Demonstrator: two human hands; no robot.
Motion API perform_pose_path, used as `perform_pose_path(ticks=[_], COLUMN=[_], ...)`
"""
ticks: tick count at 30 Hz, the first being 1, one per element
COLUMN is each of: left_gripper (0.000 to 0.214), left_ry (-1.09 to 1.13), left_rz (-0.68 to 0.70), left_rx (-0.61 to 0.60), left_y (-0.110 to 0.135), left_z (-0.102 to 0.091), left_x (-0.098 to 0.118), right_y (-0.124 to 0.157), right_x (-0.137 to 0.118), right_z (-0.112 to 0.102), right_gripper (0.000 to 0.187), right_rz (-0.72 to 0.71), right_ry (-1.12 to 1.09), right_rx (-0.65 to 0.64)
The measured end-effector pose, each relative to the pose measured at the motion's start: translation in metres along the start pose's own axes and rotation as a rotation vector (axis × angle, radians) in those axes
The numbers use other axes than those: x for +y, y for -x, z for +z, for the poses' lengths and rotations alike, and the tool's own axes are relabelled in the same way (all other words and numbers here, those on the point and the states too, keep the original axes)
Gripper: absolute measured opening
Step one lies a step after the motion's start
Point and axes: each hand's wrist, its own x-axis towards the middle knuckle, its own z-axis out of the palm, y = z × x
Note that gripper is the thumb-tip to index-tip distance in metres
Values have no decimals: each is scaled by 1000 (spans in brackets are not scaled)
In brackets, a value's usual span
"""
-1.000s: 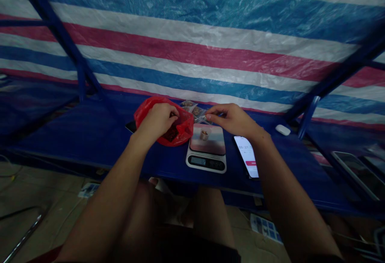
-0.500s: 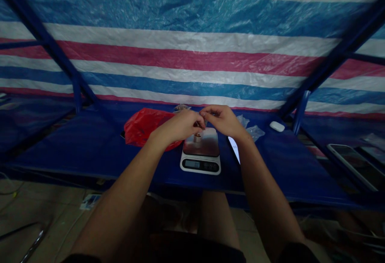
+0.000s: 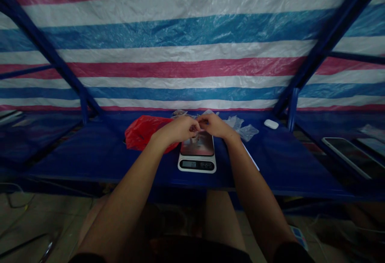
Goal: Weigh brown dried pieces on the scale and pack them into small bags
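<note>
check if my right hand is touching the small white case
Apart. Head view: the right hand is over the scale, with clear bags lying between it and the white case.

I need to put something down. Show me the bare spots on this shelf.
Bare: the shelf left of the red bag, up to the post; and the stretch in front of the white case, right of the phone. Crowded: around the scale, where the left hand and right hand meet, with clear packets behind.

glossy plastic red bag (image 3: 142,133), woven striped tarp (image 3: 192,54)
</note>
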Motion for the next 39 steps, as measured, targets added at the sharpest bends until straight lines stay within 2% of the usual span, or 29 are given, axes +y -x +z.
perform_pose_path(ticks=[5,9,12,17,19,23,27,29,32,34,37,39], left_gripper=[24,25,28,22,24,31,25,22,22,23,21,21], left_ry=[1,7,-30,-119,-140,-163,-169,-194,-189,-143,-87,-78], left_rz=[11,2,-30,-45,-43,-43,-31,-24,27,49,68,91], left_rx=[-18,63,106,-24,-67,-75,-51,-17,51,91,113,89], left_y=[3,8,8,-7,-13,-22,-25,-26,-22,-15,-5,0], left_z=[-4,-7,-7,1,6,12,14,13,6,0,-5,-5], left_x=[2,-2,-13,-35,-39,-41,-44,-48,-53,-52,-44,-38], right_y=[7,18,21,15,14,18,21,19,16,18,30,42], right_x=[-5,-11,-15,-22,-23,-17,-15,-18,-26,-30,-32,-31], right_z=[-8,-19,-20,-7,-4,-10,-10,-4,3,0,-18,-34], right_gripper=[32,35,29,17,18,19,23,23,25,30,32,25], right_rz=[36,151,187,163,162,157,58,-2,-32,-23,30,112], right_ry=[132,193,198,186,183,156,-58,-131,-98,-61,0,120], right_rx=[-164,-183,-193,-270,-299,-217,-105,-93,-116,-63,88,67])
